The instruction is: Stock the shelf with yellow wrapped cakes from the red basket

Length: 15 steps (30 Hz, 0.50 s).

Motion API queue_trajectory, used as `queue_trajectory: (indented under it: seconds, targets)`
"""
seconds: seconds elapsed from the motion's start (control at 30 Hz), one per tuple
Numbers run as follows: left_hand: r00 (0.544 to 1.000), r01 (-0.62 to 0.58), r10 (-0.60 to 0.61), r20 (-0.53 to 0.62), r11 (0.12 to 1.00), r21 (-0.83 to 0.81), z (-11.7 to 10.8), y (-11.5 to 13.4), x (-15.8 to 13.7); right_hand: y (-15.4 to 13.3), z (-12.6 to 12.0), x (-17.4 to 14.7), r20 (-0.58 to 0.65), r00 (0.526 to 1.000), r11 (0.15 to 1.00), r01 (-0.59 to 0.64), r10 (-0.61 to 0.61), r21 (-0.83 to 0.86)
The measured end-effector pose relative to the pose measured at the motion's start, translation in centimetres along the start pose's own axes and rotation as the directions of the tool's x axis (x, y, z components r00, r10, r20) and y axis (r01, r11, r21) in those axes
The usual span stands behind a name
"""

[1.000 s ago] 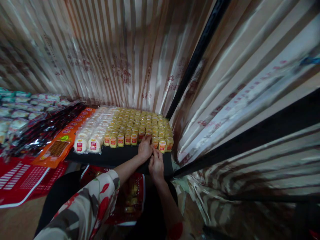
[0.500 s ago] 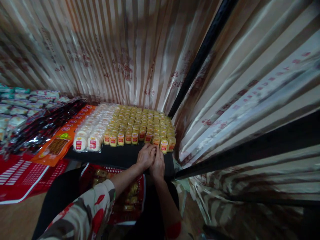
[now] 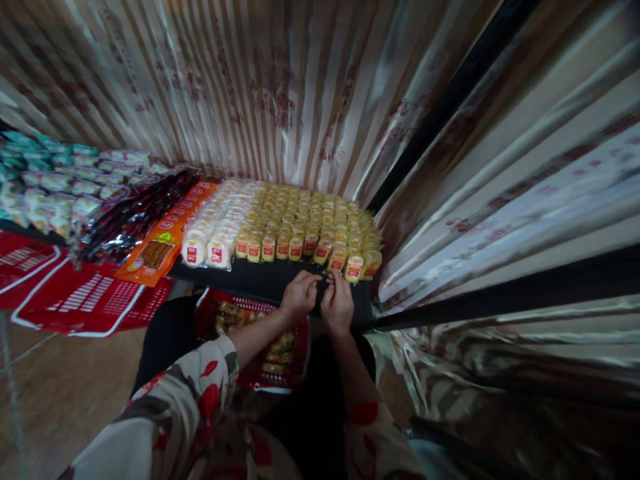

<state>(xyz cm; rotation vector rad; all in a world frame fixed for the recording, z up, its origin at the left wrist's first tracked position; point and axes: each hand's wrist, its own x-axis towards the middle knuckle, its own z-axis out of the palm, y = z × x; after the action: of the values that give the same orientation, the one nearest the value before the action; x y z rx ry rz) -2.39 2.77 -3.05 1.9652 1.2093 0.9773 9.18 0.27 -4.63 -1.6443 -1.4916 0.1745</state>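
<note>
My left hand (image 3: pixel 300 295) is closed, its fingertips pinched together above the front of the black shelf top (image 3: pixel 235 282). Close beside it, my right hand (image 3: pixel 338 303) is also closed, fingertips pointing at the front row of small yellow wrapped cakes (image 3: pixel 305 213). A narrow gap separates the two hands. Whatever the fingertips hold, if anything, is too small and dark to make out. The cakes stand in packed rows with red and white labels facing me; those at the right end, such as one cake (image 3: pixel 355 268), sit slightly further forward.
Left of the cakes lie white round packs (image 3: pixel 219 252), an orange snack bag (image 3: pixel 157 247), dark shiny packets (image 3: pixel 135 213) and white-green packets (image 3: pixel 55 180). A red basket (image 3: pixel 203 313) with yellow packs stands between my knees; another red basket (image 3: pixel 95 297) is left. Curtain (image 3: pixel 280 93) and black poles (image 3: pixel 450 113) border the shelf.
My hands, pressed together before, have drawn slightly apart and back from the front row of cakes. The view has shifted, so the shelf appears further right and higher.
</note>
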Motion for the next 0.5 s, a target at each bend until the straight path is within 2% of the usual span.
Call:
queue_trajectory:
  seconds: [0.1, 0.2, 0.27, 0.33, 0.37, 0.4, 0.43, 0.5]
  targets:
    - [1.000, -0.028, 0.028, -0.009, 1.000, 0.002, -2.3, -1.7, -4.0, -1.0, -0.4, -1.4, 0.035, 0.994, 0.991, 0.101, -0.104, 0.083]
    - [1.000, 0.020, -0.020, 0.020, 1.000, 0.023, -5.0, -3.6, -8.3, -2.8, 0.4, -4.1, 0.187, 0.965, 0.968, 0.141, -0.181, 0.207]
    - [0.994, 0.105, -0.105, 0.000, 0.990, 0.091, -6.6, -4.9, -10.5, -4.0, 2.1, -6.3, 0.372, 0.904, 0.951, 0.103, -0.212, 0.290]
    - [0.966, 0.242, -0.254, 0.041, 0.951, 0.193, -7.8, -6.4, -12.0, -4.8, 4.5, -8.5, 0.540, 0.824, 0.941, -0.022, -0.174, 0.338]
    - [0.923, 0.341, -0.375, 0.086, 0.900, 0.271, -8.2, -7.2, -12.4, -5.1, 5.9, -9.6, 0.620, 0.777, 0.932, -0.134, -0.112, 0.336]
    - [0.853, 0.438, -0.507, 0.126, 0.825, 0.356, -8.5, -8.0, -12.7, -5.2, 7.3, -10.7, 0.697, 0.717, 0.913, -0.274, -0.015, 0.303]
    - [0.758, 0.521, -0.634, 0.156, 0.731, 0.440, -8.6, -8.9, -12.9, -5.2, 8.7, -11.7, 0.753, 0.653, 0.874, -0.409, 0.079, 0.263]
    - [0.605, 0.600, -0.775, 0.183, 0.596, 0.534, -8.6, -10.7, -13.3, -5.0, 11.3, -13.6, 0.797, 0.589, 0.841, -0.493, 0.135, 0.222]
